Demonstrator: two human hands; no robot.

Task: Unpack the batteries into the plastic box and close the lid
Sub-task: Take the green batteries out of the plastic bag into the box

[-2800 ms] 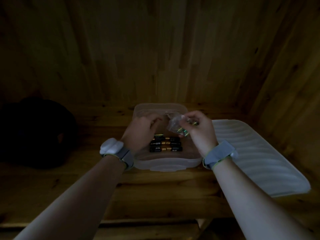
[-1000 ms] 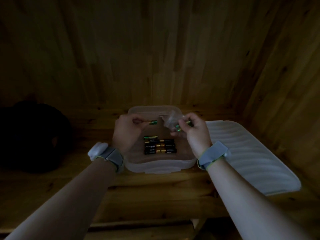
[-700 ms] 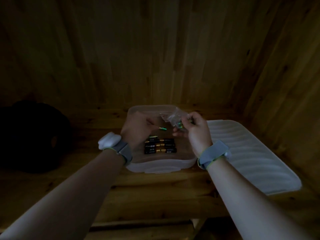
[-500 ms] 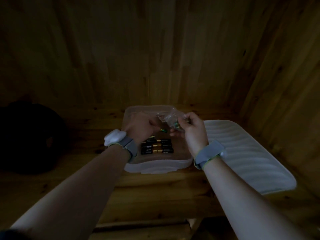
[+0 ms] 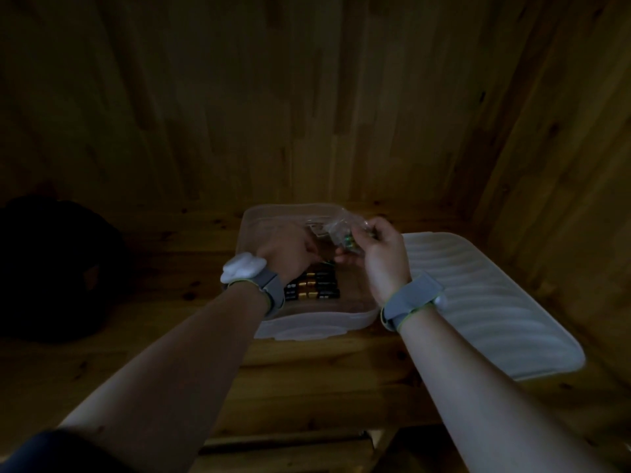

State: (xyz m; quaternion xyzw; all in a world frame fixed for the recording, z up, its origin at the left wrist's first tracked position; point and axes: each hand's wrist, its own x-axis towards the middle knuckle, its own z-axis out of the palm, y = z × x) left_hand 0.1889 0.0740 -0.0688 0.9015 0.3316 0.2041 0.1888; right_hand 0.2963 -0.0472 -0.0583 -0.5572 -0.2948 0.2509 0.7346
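Observation:
A clear plastic box (image 5: 307, 324) stands open on the wooden table. Several black and gold batteries (image 5: 312, 288) lie side by side on its floor. My left hand (image 5: 288, 252) is low inside the box, pinching a small green battery (image 5: 327, 263) just above the row. My right hand (image 5: 382, 249) hovers over the box's far right part and grips a crumpled clear battery wrapper (image 5: 343, 232) with green batteries still inside it. The ribbed white lid (image 5: 485, 302) lies flat to the right of the box.
A dark rounded object (image 5: 51, 268) sits on the table at the far left. Wooden plank walls close in behind and on the right. The table's front edge (image 5: 290, 438) runs below my forearms.
My left hand has carried the green battery from beside the wrapper down to the row in the box. My right hand has kept hold of the wrapper, almost still.

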